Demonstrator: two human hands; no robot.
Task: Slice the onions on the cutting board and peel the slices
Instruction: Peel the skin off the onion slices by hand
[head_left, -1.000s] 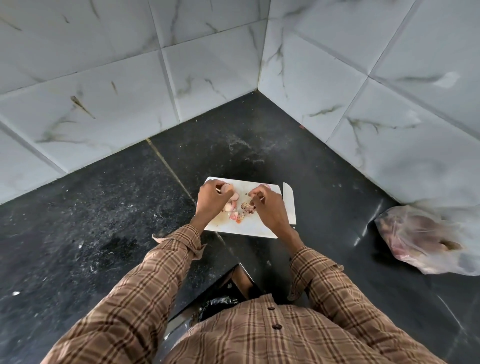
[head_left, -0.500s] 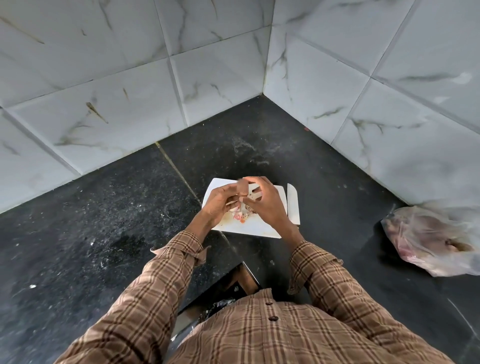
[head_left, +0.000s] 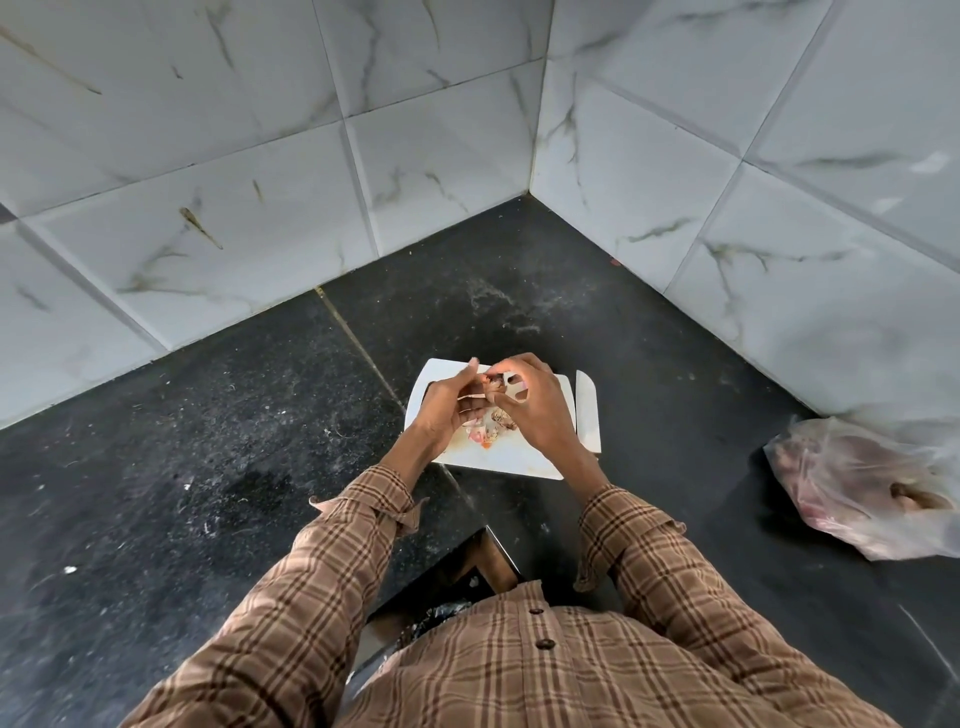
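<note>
Peeling looks to be the step in hand: both hands are raised just over the board (head_left: 540, 460), the left hand (head_left: 447, 410) and right hand (head_left: 535, 410) each with its grip pinched together on one small onion piece (head_left: 493, 383) held between them. The next move likely calls for tugging the skin free and dropping it clear of the pieces. Counted: one board, one knife (head_left: 588, 410) lying at its right edge, one bag (head_left: 862, 483) of onions far right on the desk (head_left: 208, 441), and a small heap of scraps (head_left: 488, 431) on the board, too small to count.
</note>
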